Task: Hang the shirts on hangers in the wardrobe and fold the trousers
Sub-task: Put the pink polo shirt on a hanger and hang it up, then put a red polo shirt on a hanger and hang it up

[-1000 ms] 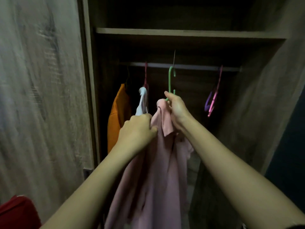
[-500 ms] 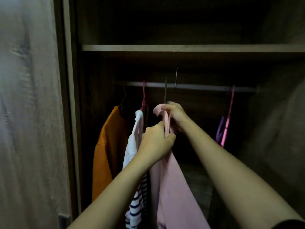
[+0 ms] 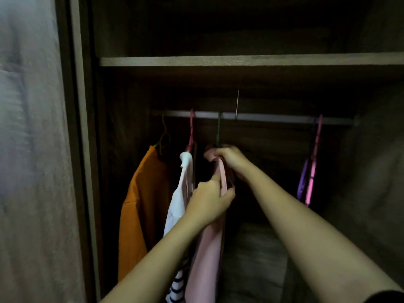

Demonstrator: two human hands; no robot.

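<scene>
A pink shirt [image 3: 207, 248] hangs from a green hanger [image 3: 218, 130] whose hook is over the wardrobe rail [image 3: 273, 118]. My right hand [image 3: 231, 158] grips the shirt's collar at the hanger's neck. My left hand [image 3: 209, 202] pinches the pink fabric lower down, on the shirt's shoulder. To the left hang a white shirt with a striped hem [image 3: 181, 200] on a pink hanger and an orange shirt [image 3: 142, 211] on a yellowish hanger.
Bare pink and purple hangers [image 3: 310, 171] hang at the rail's right end. A shelf [image 3: 240, 61] runs above the rail. The wardrobe's left frame [image 3: 80, 127] and a blurred pale door panel [image 3: 28, 149] stand at the left. The interior is dark.
The green hanger with the pink shirt went from held below the rail to hooked on it. My view moved closer into the wardrobe, and my left hand slid lower on the shirt.
</scene>
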